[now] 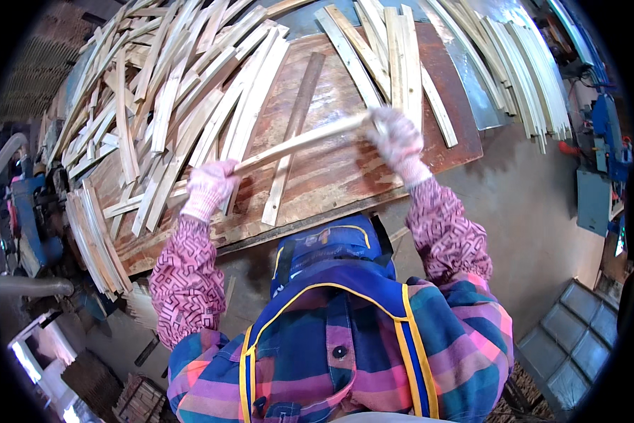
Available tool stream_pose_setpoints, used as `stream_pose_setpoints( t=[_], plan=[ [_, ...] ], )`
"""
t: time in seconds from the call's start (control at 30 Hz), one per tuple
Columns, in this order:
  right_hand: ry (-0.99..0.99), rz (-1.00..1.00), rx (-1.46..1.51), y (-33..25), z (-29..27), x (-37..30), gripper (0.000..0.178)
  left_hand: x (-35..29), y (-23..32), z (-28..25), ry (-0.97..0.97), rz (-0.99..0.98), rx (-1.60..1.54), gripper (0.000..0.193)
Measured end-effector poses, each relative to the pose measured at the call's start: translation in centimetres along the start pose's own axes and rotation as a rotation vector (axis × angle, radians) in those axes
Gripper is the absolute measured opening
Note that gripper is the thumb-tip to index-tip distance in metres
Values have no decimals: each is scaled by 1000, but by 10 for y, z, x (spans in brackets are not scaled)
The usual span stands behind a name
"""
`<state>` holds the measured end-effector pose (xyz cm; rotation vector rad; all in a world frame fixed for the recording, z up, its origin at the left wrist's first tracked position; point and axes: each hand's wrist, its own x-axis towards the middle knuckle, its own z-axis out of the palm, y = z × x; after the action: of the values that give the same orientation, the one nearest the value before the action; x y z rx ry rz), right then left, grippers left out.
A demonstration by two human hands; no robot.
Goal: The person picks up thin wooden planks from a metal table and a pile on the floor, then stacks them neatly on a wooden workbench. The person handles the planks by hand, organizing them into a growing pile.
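A long, narrow wooden strip point(331, 130) is held slantwise above the worktable point(345, 180), its right end farther from me than its left. My left hand point(212, 185), in a pale pink glove, is closed around the strip's left part. Closed at the other end is my gloved right hand point(396, 139), slightly smeared by motion. Beneath the held piece lies another strip point(279, 192), dark at its far end and pale at its near end. Some pale strips point(405, 67) lie just beyond my right hand.
A large loose heap of wooden strips point(169, 92) covers the table's left and far side. Stacked strips point(95, 236) stand by its left end. More long strips point(525, 77) lie at the far right. A grey-blue machine box point(593, 199) stands to the right.
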<state>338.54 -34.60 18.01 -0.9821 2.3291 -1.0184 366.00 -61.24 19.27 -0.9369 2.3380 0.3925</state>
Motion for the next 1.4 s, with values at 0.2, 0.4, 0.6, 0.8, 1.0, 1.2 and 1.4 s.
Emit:
stream_pose_setpoints(
  t=[0.2,0.4,0.6,0.8,1.0,1.2,1.4],
  plan=[
    [-96,562,-569,56,37,117,54,-22,4,100,-129,-136,-1054,38],
    [-281,632,-540,67,59,136,62,-5,50,127,-368,-50,-1877,30],
    [-327,444,568,58,49,95,44,9,73,104,-427,34,-2081,37],
    [-124,516,139,37,61,91,55,17,83,101,-457,107,-2064,41],
    [-121,507,347,37,66,73,39,18,93,99,-424,73,-2037,38],
    [-67,500,348,-1,28,53,57,32,75,127,-439,0,-2084,58],
    [258,243,-237,109,-54,91,70,44,82,127,-633,251,-2126,82]
  ],
)
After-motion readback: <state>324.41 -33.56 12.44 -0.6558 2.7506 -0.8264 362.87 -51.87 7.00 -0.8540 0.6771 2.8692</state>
